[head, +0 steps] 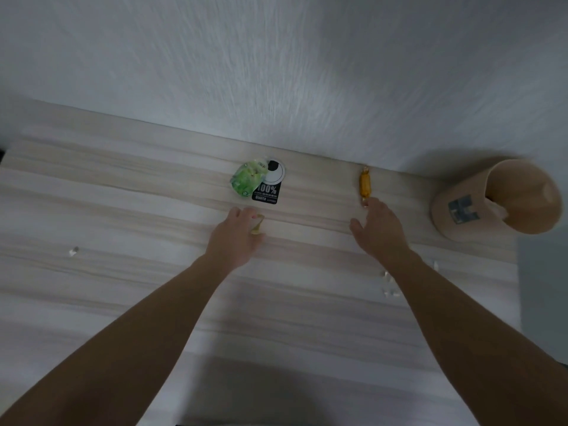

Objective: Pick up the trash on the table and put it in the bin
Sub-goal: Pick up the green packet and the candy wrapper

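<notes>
A crumpled green wrapper (246, 181) lies near the wall, overlapping a black and white label card (270, 189). An orange wrapped candy (364, 183) lies to the right of them. My left hand (236, 238) rests just below the card with its fingers curled around a small yellowish wrapper (257, 224). My right hand (379, 226) is spread, fingertips touching the lower end of the orange candy. The tan bin (461, 216) stands at the far right of the table, its mouth facing me.
The pale wood-grain table (123, 302) meets a white wall (276, 72). A small white scrap (73, 251) lies at the left. Several white scraps (388, 284) lie beside my right forearm. The table's right edge runs just past the bin.
</notes>
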